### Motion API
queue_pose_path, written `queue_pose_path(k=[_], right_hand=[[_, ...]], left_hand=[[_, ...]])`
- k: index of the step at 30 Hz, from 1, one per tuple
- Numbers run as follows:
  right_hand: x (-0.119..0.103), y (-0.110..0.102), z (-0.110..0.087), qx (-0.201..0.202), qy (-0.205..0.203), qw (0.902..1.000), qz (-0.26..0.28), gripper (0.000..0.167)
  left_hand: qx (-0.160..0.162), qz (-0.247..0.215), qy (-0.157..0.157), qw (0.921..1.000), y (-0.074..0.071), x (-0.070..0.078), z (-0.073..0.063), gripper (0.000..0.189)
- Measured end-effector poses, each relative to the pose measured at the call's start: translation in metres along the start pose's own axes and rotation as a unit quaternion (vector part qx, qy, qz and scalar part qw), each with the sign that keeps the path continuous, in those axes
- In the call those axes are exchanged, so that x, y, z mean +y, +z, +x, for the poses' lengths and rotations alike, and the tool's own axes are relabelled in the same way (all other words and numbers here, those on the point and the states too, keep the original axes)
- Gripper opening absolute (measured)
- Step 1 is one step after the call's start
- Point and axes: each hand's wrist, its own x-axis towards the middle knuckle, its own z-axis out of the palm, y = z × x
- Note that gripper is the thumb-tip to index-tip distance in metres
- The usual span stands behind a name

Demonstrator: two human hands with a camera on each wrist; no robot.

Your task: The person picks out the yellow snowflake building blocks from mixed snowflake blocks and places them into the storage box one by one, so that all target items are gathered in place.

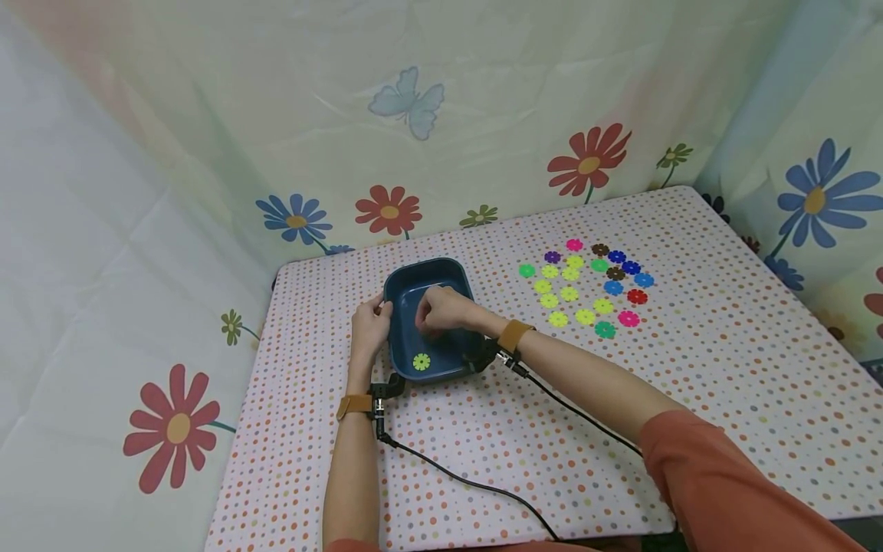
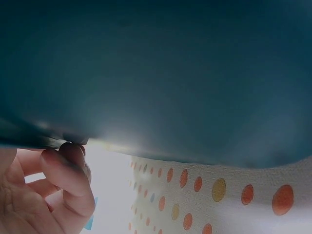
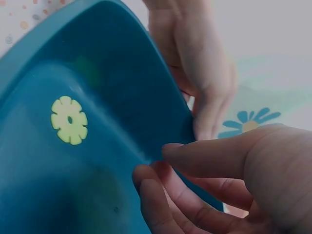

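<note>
A deep blue plastic basin (image 1: 451, 371) stands on the dotted table. My left hand (image 1: 370, 330) holds it at its left side, fingers bent against the rim; the left wrist view shows those fingers (image 2: 78, 183) touching the wall's edge. Over the basin's inside is my right hand (image 1: 444, 309), its fingers loosely bent, with nothing visible between thumb and fingertips in the right wrist view. One yellow-green flower-shaped disc (image 1: 421, 362) lies flat on the basin floor near the front; the right wrist view shows its notched edge and central slot.
Right of the basin, several flower discs (image 1: 585, 316) in yellow, green, blue, pink, red, brown and purple lie spread on the table (image 1: 483, 460). Black cables (image 1: 476, 484) run from both wrist cameras to the front edge. Floral curtains (image 1: 483, 115) hang behind and beside the table.
</note>
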Motion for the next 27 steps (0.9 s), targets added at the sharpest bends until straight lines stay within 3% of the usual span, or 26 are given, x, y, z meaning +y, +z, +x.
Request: queue_pose_path(k=[27], right_hand=[[0.024, -0.052, -0.018, 0.060, 0.014, 0.9952, 0.076, 0.018]], left_hand=[[0.006, 0.001, 0.000, 1.0000, 0.002, 0.000, -0.002, 0.044]])
